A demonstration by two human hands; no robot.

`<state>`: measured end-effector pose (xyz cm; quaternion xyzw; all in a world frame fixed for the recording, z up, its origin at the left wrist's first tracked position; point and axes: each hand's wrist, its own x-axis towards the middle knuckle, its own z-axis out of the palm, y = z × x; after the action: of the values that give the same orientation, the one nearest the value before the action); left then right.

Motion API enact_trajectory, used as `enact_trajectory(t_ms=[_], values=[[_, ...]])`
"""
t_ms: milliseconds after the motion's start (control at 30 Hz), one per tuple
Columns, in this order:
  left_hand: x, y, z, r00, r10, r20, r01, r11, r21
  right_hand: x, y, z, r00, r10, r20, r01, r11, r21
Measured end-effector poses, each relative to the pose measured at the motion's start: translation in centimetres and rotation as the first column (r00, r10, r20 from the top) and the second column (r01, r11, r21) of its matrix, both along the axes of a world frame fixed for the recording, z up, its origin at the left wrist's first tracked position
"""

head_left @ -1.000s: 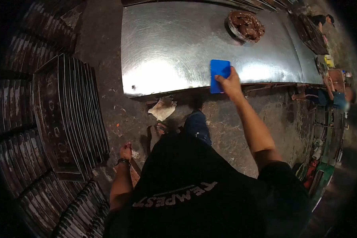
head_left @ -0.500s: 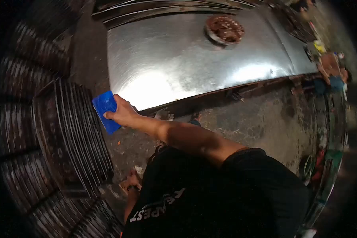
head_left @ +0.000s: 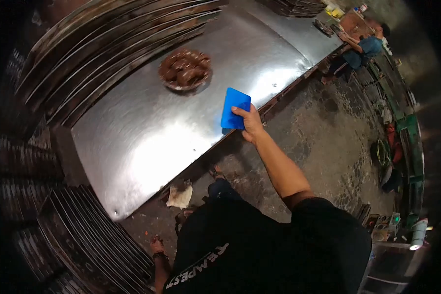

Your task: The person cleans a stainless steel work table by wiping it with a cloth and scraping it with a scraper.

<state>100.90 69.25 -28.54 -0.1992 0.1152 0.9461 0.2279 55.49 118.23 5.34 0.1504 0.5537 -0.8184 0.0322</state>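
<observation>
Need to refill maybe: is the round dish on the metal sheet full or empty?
Full: the round dish holds heaped brown lumps, on the metal sheet.

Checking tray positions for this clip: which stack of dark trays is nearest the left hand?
The stack at lower left, standing on edge on the floor beside the left hand; the others lean beyond the metal table.

Right hand (head_left: 250, 122) extended forward, grip closed; left hand (head_left: 157, 246) lowered.

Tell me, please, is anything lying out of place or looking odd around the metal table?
One thing: a crumpled scrap of paper lies on the stained floor below the table edge. The bowl sits upright, and the right hand holds the blue scraper.
</observation>
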Motion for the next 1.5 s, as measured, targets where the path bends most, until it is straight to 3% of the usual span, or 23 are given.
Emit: enact_trajectory(t_ms=[33, 67, 100, 200, 233, 300, 367, 433, 467, 533, 600, 667, 700, 800, 900, 1000, 1067, 1100, 1167, 1300, 1333, 1400, 1500], values=[[-2.2, 1.1, 0.4, 0.994, -0.031, 0.105, 0.049, 0.983, -0.175, -1.2, 2.9, -1.0, 0.999, -0.043, 0.023, 0.041, 0.995, 0.087], [-4.3, 4.6, 2.1, 0.957, 0.088, 0.275, 0.114, 0.759, -0.641, -2.3, 5.6, -1.4, 0.995, -0.091, 0.043, 0.083, 0.982, 0.168], [-6.7, 7.3, 3.4, 0.899, 0.275, 0.342, 0.246, 0.330, -0.912, -3.1, 8.1, -1.3, 0.987, -0.161, -0.017, 0.158, 0.933, 0.323], [-11.1, 11.2, 4.3, 0.975, 0.139, 0.172, 0.059, 0.589, -0.806, -5.1, 16.6, -2.5, 0.941, -0.306, -0.147, 0.314, 0.617, 0.722], [-12.0, 12.3, 4.6, 0.985, 0.123, 0.124, 0.002, 0.704, -0.710, -5.2, 17.5, 0.5, 0.942, -0.333, 0.033, 0.230, 0.717, 0.658], [-13.9, 14.1, 5.0, 0.979, 0.201, 0.035, -0.176, 0.920, -0.350, -7.2, 20.7, 1.0, 0.956, -0.284, 0.078, 0.109, 0.587, 0.802], [-14.5, 14.3, 5.3, 0.974, 0.125, 0.188, -0.065, 0.953, -0.294, -9.4, 22.3, 0.7, 0.979, -0.191, 0.070, 0.010, 0.393, 0.920], [-13.1, 15.7, 6.0, 0.961, 0.156, 0.231, -0.044, 0.904, -0.426, -10.5, 22.5, -0.3, 0.999, -0.036, 0.033, -0.027, 0.150, 0.988], [-11.3, 16.6, 6.6, 0.958, 0.202, 0.204, -0.049, 0.815, -0.578, -9.6, 19.4, 3.2, 0.976, 0.101, 0.191, -0.200, 0.086, 0.976], [-11.4, 16.4, 5.0, 0.961, 0.243, 0.135, -0.105, 0.765, -0.636, -10.1, 21.1, 3.3, 0.963, 0.190, 0.193, -0.186, -0.050, 0.981], [-10.1, 15.3, 3.2, 0.949, 0.275, 0.155, -0.174, 0.866, -0.469, -10.7, 24.2, 1.5, 0.979, 0.197, 0.053, -0.063, 0.043, 0.997], [-10.4, 16.7, 3.1, 0.928, 0.160, 0.337, 0.192, 0.568, -0.800, -10.5, 23.0, 0.0, 0.954, 0.297, -0.040, 0.018, 0.076, 0.997], [-10.4, 17.0, 4.2, 0.881, 0.126, 0.455, 0.392, 0.344, -0.853, -10.3, 20.9, 1.4, 0.962, 0.265, 0.069, -0.086, 0.054, 0.995], [-11.7, 15.5, 6.3, 0.866, 0.068, 0.495, 0.301, 0.720, -0.626, -10.4, 21.3, 3.3, 0.979, 0.150, 0.137, -0.156, 0.126, 0.980], [-11.8, 16.3, 7.4, 0.979, 0.123, 0.161, -0.003, 0.804, -0.595, -10.4, 21.2, 2.1, 0.973, 0.186, 0.138, -0.156, 0.081, 0.985], [-15.0, 18.8, 12.2, 0.980, 0.100, 0.170, 0.092, 0.529, -0.843, -9.6, 21.4, 2.0, 0.974, 0.197, 0.109, -0.116, 0.028, 0.993], [-20.4, 22.1, 20.9, 0.988, -0.110, 0.111, 0.127, 0.160, -0.979, -10.4, 22.7, 2.4, 0.981, 0.185, 0.049, -0.051, 0.008, 0.999], [-22.9, 23.5, 25.1, 0.970, -0.217, 0.110, 0.105, -0.036, -0.994, -9.9, 22.4, 2.0, 0.967, 0.240, 0.087, -0.088, -0.009, 0.996], [-26.8, 25.5, 30.1, 0.940, -0.325, -0.108, -0.180, -0.203, -0.962, -9.8, 21.2, 1.2, 0.944, 0.310, 0.110, -0.114, -0.006, 0.993], [-34.1, 29.0, 34.6, 0.844, -0.369, -0.388, -0.493, -0.251, -0.833, -11.2, 22.0, 2.5, 0.973, 0.180, 0.145, -0.138, -0.052, 0.989], [-35.6, 29.6, 34.7, 0.843, -0.377, -0.384, -0.499, -0.282, -0.820, -10.9, 21.3, 2.2, 0.935, 0.291, 0.205, -0.175, -0.125, 0.977], [-37.7, 30.5, 33.6, 0.829, -0.445, -0.338, -0.511, -0.359, -0.781, -10.6, 20.7, 2.5, 0.911, 0.362, 0.199, -0.194, -0.050, 0.980], [-39.0, 31.7, 32.4, 0.832, -0.534, -0.149, -0.506, -0.622, -0.597, -12.0, 22.3, 2.8, 0.953, 0.252, 0.168, -0.163, -0.041, 0.986]])
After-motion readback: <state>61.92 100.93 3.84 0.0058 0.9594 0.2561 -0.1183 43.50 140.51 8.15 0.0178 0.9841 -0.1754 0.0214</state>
